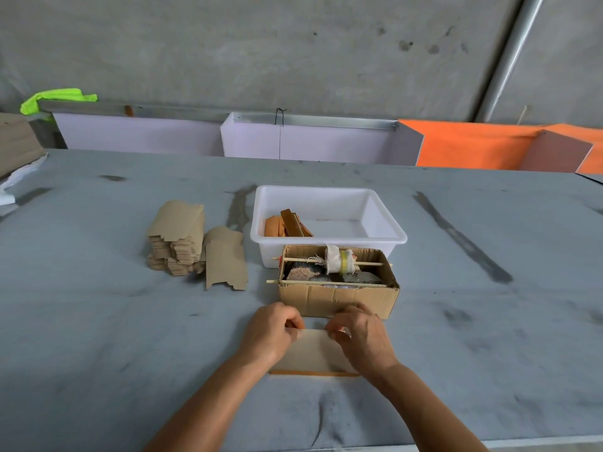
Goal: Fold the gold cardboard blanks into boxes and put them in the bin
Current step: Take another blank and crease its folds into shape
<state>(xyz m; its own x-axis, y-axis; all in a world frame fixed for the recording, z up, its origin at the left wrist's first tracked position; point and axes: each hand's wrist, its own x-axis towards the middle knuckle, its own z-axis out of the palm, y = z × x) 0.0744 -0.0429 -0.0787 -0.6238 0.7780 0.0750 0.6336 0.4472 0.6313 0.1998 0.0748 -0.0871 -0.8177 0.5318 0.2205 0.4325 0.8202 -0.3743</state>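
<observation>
I have one gold blank [310, 352] flat on the desk [98, 337], just in front of the brown carton [337, 300], with the white bin [385, 236] behind that carton. My left hand [270, 332] and right hand [362, 337] each pinch its far edge. I judge both should roll that flap evenly along the crease, so the fold stays square.

Soft, even, diffuse daylight, faint shadows, no glare; sharp centre, wide-angle bowing at edges.
</observation>
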